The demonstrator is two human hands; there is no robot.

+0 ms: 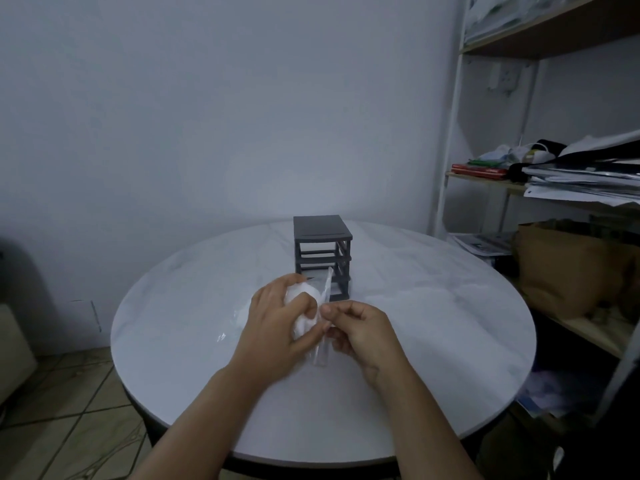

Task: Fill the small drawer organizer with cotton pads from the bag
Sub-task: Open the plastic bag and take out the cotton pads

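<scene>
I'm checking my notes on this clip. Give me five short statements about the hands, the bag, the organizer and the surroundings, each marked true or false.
1. The left hand grips the bag of cotton pads. True.
2. The right hand lies flat on the table. False: its fingers pinch the bag's clear edge.
3. The drawer organizer stands upright on the table, beyond both hands. True.
4. The organizer is white. False: it is dark grey.
5. A shelf unit holding papers stands to the right of the table. True.
</scene>
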